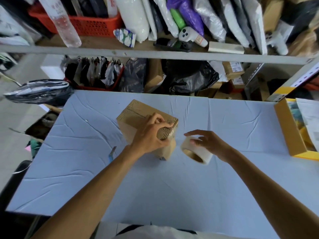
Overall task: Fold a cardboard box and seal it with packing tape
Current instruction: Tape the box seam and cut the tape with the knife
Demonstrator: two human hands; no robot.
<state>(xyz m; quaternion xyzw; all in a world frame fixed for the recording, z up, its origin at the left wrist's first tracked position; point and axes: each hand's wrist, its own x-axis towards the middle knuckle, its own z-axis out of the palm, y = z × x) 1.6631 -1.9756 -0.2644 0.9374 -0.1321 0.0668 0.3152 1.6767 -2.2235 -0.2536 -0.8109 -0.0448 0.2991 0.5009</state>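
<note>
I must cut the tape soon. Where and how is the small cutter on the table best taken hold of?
The cutter lies flat on the table, metal end pointing away, just left of your left forearm. Probably pinch its blue handle end, nearer you, across the narrow sides from above.

Both bare arms reach forward from the bottom of the view, angling in towards each other. The left forearm runs up and to the right, the wrist bent, and the left hand [151, 133] clamps on the near upper edge of the cardboard box [138, 111], fingers curled over the top and thumb tucked against the side. The right arm comes in from the lower right; the right hand [209, 144] arches over the roll of tape [196, 151], fingers draped loosely across it, the forefinger stretched towards the left hand.
</note>
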